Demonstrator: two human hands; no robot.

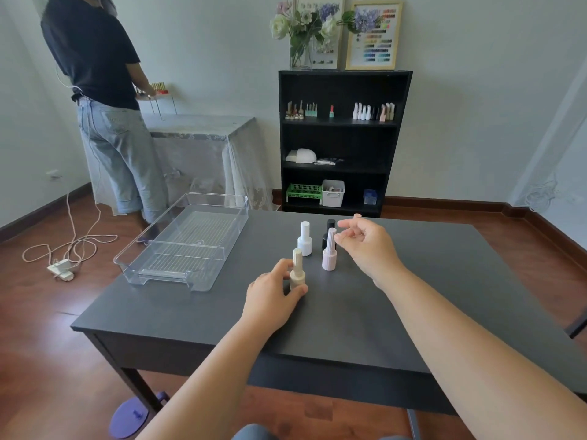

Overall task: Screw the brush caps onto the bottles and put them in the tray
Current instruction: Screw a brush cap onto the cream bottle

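Note:
Several capped bottles stand upright on the dark table. My left hand grips the base of a beige bottle with a ribbed cap. A pale pink bottle stands just behind it, a white bottle to its left and a black bottle behind, partly hidden. My right hand hovers beside the pink bottle's cap, fingers apart and holding nothing. A clear plastic tray with nothing in it sits at the table's left.
A person in a black shirt and jeans stands at back left by a lace-covered table. A black shelf with small bottles stands against the wall. A cable and power strip lie on the wooden floor.

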